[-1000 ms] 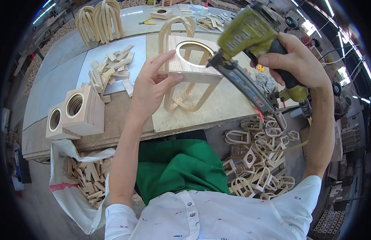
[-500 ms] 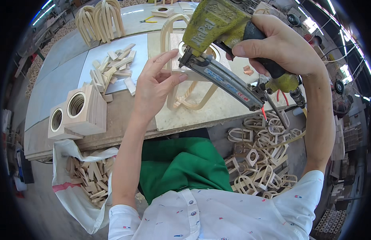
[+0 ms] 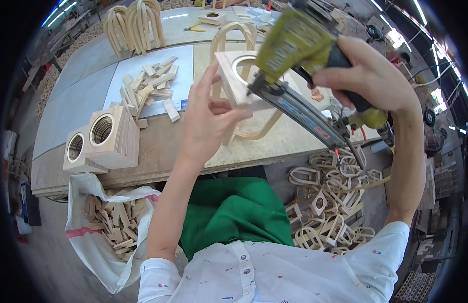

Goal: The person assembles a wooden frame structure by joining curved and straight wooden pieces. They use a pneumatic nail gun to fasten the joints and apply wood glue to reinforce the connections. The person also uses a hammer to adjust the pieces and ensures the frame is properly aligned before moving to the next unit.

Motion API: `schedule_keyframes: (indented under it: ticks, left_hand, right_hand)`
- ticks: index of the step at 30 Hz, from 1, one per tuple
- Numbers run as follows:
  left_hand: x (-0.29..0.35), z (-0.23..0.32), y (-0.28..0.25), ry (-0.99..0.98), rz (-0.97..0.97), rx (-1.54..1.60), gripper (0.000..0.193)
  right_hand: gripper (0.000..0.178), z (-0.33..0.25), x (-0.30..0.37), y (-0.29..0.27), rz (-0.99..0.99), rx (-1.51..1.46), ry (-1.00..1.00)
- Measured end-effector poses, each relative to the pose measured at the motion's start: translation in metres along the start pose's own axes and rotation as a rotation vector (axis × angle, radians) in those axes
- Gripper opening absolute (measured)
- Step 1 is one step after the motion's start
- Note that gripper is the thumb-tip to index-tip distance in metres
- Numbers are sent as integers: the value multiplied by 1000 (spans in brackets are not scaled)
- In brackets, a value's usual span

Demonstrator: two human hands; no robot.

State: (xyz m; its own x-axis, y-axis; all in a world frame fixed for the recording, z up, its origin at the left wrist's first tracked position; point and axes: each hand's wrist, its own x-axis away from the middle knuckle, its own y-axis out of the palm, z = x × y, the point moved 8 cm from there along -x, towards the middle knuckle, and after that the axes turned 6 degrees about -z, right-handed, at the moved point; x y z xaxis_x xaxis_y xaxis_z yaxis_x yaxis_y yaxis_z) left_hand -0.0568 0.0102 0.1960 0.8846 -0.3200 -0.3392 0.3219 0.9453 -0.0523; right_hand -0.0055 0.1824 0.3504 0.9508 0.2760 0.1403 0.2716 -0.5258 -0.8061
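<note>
My right hand (image 3: 371, 76) grips a yellow-green pneumatic nail gun (image 3: 294, 45) with a long black magazine (image 3: 304, 116). Its nose points at the near edge of a square wooden panel with a round hole (image 3: 234, 78). That panel sits on a bent U-shaped wooden arch (image 3: 256, 132) on the workbench (image 3: 163, 146). My left hand (image 3: 209, 123) steadies the panel's near left edge with the fingers spread around it.
Two stacks of square panels with round holes (image 3: 100, 141) stand at the bench's left. Small wood blocks (image 3: 150, 86) lie in a pile behind them. Bent arches (image 3: 130, 28) stand at the back. A white bag of offcuts (image 3: 110, 222) and a floor pile of finished frames (image 3: 330, 202) flank my green apron.
The nail gun has swung left and down toward the panel's near edge. My left hand has stayed on the panel, shifting its fingers slightly.
</note>
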Motion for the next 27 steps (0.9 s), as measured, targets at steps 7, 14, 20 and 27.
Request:
schedule_keyframes:
  ticks: [7,14,20,27]
  left_hand:
    - [-46,-19,-23,46,-208,4,78]
    - [-68,-28,11,-65,-475,78,72]
    - [-50,-16,17,-74,-392,-65,66]
    - [-54,15,22,288,-358,-438,58]
  right_hand:
    - [27,36,23,-19,34,-141,14]
    - [29,69,36,-35,122,-163,112]
    - [28,87,46,-45,235,-189,144]
    - [28,99,47,-49,209,-161,161]
